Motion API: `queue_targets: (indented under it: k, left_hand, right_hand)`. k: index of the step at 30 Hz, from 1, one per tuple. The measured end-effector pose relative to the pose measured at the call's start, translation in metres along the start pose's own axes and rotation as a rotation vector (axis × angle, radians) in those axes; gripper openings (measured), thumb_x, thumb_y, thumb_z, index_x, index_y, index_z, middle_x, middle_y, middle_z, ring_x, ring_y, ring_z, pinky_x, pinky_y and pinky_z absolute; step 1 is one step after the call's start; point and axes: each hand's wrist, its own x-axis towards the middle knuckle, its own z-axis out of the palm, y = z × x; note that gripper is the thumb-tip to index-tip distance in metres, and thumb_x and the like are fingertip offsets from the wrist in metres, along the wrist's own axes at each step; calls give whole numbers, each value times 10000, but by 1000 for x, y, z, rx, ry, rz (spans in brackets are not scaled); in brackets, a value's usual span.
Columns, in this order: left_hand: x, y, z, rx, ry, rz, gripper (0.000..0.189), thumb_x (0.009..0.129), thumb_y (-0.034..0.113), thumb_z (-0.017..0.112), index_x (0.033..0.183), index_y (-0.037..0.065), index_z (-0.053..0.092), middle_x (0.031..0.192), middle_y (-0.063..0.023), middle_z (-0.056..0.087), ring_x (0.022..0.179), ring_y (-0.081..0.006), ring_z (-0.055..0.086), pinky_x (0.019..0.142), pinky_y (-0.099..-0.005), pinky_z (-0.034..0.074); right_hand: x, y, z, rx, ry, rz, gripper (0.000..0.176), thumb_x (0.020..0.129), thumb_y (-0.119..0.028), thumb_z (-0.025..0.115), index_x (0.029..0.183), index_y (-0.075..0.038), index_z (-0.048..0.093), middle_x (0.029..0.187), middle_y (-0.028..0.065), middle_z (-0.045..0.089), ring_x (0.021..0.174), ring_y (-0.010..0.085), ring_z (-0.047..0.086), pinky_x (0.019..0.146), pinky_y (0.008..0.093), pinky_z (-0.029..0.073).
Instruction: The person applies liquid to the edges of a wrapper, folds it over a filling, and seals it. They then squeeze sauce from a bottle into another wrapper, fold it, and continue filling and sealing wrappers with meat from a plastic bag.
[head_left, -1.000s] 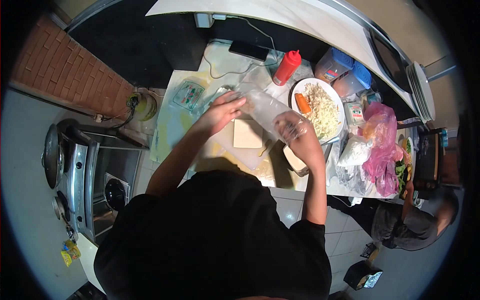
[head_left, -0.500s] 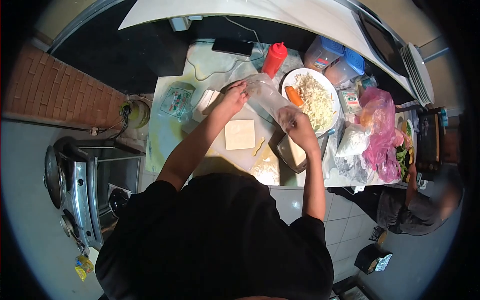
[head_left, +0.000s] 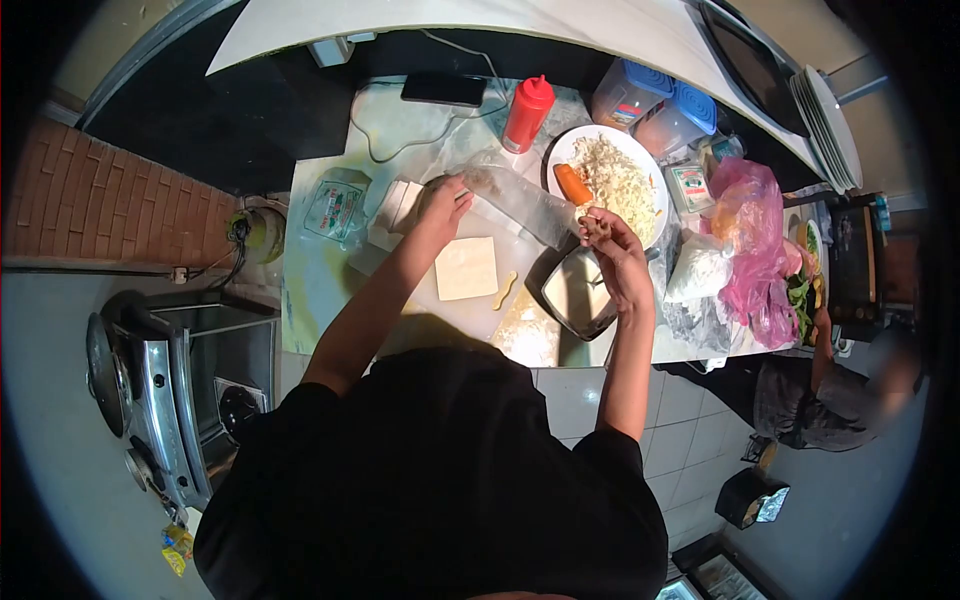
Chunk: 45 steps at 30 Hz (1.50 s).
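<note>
My left hand grips one end of a clear plastic bag that lies across the back of the white board. My right hand is out of the bag, its fingertips pinched on a small brownish bit of food, above a rectangular metal tin. A pale square dough sheet lies flat on the board between my arms, with a small dough strip beside it.
A plate of shredded cabbage and a carrot sits behind my right hand. A red squeeze bottle, phone, blue-lidded tubs and pink bag crowd the counter. A stove stands left; another person crouches right.
My right hand has come out of the bag and moved down toward the tin. The bag has dropped flatter onto the counter under my left hand. The view has shifted.
</note>
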Motion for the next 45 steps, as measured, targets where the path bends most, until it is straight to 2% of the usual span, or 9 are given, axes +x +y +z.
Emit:
queue_targets:
  k: [6,8,9,13,15,18,24,33,45]
  left_hand:
    - [-84,18,28,310,-2,119,544,950,238,640,1405,71,393,1341,-154,476,1173,-245,530,990,-386,444]
    - [-109,20,22,459,-97,393,486,952,221,635,1373,96,428,1304,-115,523,1124,-215,571,961,-379,461]
    - [-113,19,10,462,-85,389,486,952,221,635,1373,96,428,1304,-115,523,1124,-215,571,961,-379,461]
    - [-119,18,-55,668,-224,384,299,992,212,573,1267,106,522,1182,-70,610,1043,-179,635,898,-336,488]
    - [-131,17,-75,770,-200,411,222,992,225,590,1154,74,581,1047,-42,650,891,-147,657,802,-298,499]
    - [-152,15,-96,763,-173,378,201,999,229,575,1106,62,607,1033,-43,662,891,-141,656,800,-295,498]
    - [-159,1,-111,740,-147,268,254,1012,248,553,1161,46,592,1083,-68,661,946,-155,654,847,-310,499]
    - [-154,-4,-98,826,-136,276,214,1009,237,554,1112,55,601,1056,-47,671,906,-142,655,830,-304,502]
    - [-140,-12,-108,806,-138,254,245,995,262,571,1069,34,625,974,-72,689,853,-167,681,748,-297,514]
  right_hand:
    - [-17,0,35,-229,-10,5,367,934,35,571,1295,-17,533,1018,91,647,906,148,627,806,278,518]
    - [-20,18,51,-400,-12,-45,374,920,33,592,1257,-59,461,932,61,622,836,128,614,739,266,518]
    - [-19,34,56,-340,-58,-38,411,900,16,624,1256,-66,438,902,51,624,786,128,599,710,262,499]
    - [-8,74,79,-835,-152,29,315,848,-55,709,1108,-11,537,848,78,635,717,149,574,692,297,480]
    - [-7,83,94,-884,-135,42,260,836,-51,711,1044,9,567,880,118,645,732,198,603,717,330,496]
    - [1,108,100,-974,-230,-74,311,817,-36,700,1095,21,570,1017,186,604,891,306,650,807,387,512]
    - [8,128,108,-1048,-281,-170,368,819,-22,669,1176,4,583,1124,205,560,1000,390,616,881,435,508]
    - [-4,119,106,-1181,-246,-336,329,878,0,571,1207,-16,573,1115,202,541,1023,410,593,917,449,491]
    - [-15,118,107,-1077,-263,-337,315,870,-47,653,1177,-20,586,1073,202,535,1006,402,584,894,449,489]
